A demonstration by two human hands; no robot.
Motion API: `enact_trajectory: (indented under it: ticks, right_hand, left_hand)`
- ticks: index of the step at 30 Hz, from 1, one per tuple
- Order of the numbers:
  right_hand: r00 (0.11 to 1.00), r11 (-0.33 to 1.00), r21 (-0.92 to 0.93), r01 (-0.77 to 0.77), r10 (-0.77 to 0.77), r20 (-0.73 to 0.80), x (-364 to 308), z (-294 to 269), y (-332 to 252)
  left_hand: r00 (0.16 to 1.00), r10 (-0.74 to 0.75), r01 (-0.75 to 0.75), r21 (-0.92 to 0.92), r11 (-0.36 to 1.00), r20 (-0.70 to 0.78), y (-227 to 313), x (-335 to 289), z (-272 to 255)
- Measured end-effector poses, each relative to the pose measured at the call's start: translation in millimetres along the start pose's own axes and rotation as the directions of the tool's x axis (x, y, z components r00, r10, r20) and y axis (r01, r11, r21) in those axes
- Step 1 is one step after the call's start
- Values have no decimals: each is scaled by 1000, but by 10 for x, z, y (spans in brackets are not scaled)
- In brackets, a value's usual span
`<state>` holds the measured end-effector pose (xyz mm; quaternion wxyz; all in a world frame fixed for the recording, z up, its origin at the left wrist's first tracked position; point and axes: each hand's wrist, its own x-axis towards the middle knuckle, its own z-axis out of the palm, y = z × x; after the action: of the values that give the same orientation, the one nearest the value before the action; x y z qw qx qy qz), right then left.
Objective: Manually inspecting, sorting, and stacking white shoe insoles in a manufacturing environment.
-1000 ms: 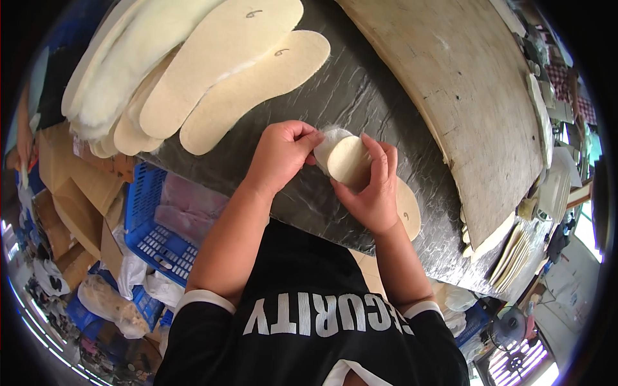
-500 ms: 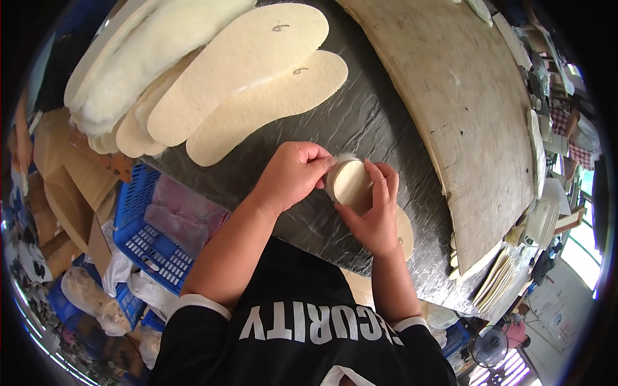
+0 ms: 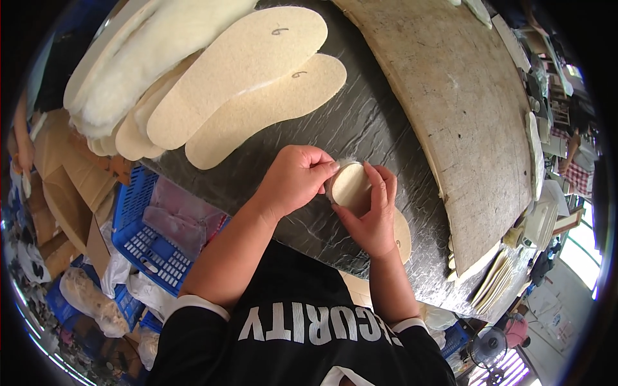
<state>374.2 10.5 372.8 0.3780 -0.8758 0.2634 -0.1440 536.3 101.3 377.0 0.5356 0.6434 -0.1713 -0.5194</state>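
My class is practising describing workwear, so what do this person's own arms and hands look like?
The left hand and right hand are bare: no gloves, and no watch or bracelet shows. The forearms are uncovered too. The short sleeves are black with white bands at their ends, matching the black top, which has large whitish lettering.

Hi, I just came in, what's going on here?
A person holds a cream, fleece-backed insole in the right hand, while the thumb and fingers of the left hand pinch at its fuzzy edge. Other insoles lie overlapping on the dark table, beyond the hands to the left.
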Motion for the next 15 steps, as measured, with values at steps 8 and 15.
enact_trajectory:
  ticks: [8, 15]
  right_hand:
    - [1000, 1000, 0, -8, 8, -21, -21, 31, 23]
    - [998, 1000, -1, 16, -16, -63, -41, 84, 49]
  left_hand:
    - [1000, 14, -14, 17, 1000, 5, 41, -25, 26]
    - [987, 157, -158, 117, 980, 15, 5, -143, 64]
